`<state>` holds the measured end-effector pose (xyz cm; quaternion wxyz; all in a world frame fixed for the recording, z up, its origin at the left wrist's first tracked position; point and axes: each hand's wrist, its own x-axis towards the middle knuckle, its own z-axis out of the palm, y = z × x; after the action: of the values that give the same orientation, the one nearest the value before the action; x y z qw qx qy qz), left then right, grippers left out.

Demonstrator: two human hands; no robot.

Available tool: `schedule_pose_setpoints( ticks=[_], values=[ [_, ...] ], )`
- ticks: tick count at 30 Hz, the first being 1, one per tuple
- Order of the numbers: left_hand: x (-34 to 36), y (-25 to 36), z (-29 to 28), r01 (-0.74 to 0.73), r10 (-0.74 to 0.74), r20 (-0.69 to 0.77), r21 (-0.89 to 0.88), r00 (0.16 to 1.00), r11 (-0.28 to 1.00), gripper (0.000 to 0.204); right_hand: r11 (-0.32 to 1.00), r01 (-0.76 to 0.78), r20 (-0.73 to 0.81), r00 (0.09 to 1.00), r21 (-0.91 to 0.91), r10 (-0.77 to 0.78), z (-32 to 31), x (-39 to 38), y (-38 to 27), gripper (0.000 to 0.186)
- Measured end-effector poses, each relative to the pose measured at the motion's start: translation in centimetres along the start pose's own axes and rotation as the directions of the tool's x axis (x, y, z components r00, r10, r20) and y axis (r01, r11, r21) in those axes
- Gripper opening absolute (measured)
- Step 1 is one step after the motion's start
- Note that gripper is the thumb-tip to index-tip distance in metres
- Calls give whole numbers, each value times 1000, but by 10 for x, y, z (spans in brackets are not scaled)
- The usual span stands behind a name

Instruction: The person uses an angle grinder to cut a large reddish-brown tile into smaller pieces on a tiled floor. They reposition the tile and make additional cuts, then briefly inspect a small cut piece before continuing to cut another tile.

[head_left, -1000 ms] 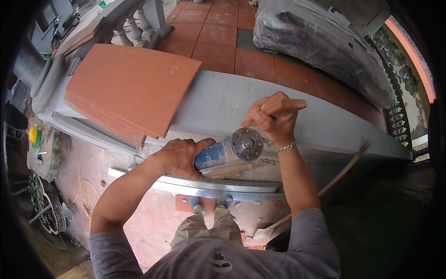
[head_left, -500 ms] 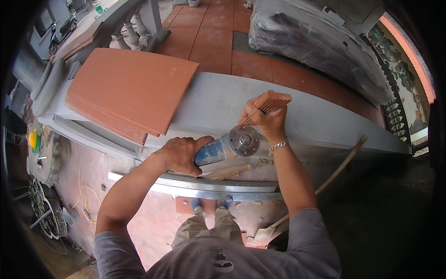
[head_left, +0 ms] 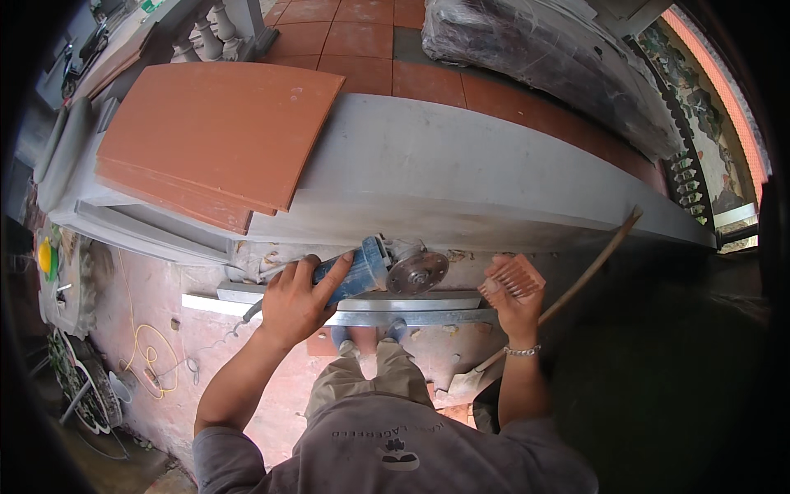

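Note:
A blue angle grinder (head_left: 355, 273) with a round cutting disc (head_left: 417, 272) is gripped around its body by my left hand (head_left: 298, 298). The disc points to the right, and a dark cord trails from the rear of the tool. Off to the right, my right hand (head_left: 513, 311) holds a small piece of terracotta tile (head_left: 518, 277), its ridged side showing. A wide gap separates the tile piece from the disc. Both hands are in front of the grey ledge, lower than its top. Whether the disc is spinning I cannot tell.
Large terracotta tiles (head_left: 216, 132) lie stacked on the left of the grey ledge (head_left: 395, 140). Below run metal bars (head_left: 395, 317). A long-handled shovel (head_left: 588, 267) leans at the right. A plastic-wrapped object (head_left: 551, 70) stands behind, and a yellow cord (head_left: 152, 354) coils on the floor.
Both hands have come down and nearer to me. The tile piece has moved away from the grinder to the right, and the grinder's disc has tilted. The view has shifted too.

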<state>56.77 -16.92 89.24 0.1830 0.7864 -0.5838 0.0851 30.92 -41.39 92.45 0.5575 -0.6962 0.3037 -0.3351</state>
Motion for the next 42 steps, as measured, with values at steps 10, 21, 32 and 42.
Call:
schedule_pose_setpoints(
  ticks=[10, 21, 32, 42],
  values=[
    [-47, -19, 7, -115, 140, -299, 99, 944, 988, 60, 988, 77, 153, 983, 133, -97, 57, -50, 20, 42],
    [-73, -30, 0, -120, 123, -376, 33, 918, 992, 56, 970, 238, 302, 922, 56, -244, 68, -82, -7, 29],
    [-80, -31, -9, -142, 115, -417, -34, 902, 989, 49, 921, 365, 355, 850, 136, -389, 73, -88, -23, 15],
    [-63, -18, -12, -153, 140, -302, -18, 943, 988, 57, 965, 262, 285, 924, 13, -255, 55, -98, -14, 20]
  ],
)
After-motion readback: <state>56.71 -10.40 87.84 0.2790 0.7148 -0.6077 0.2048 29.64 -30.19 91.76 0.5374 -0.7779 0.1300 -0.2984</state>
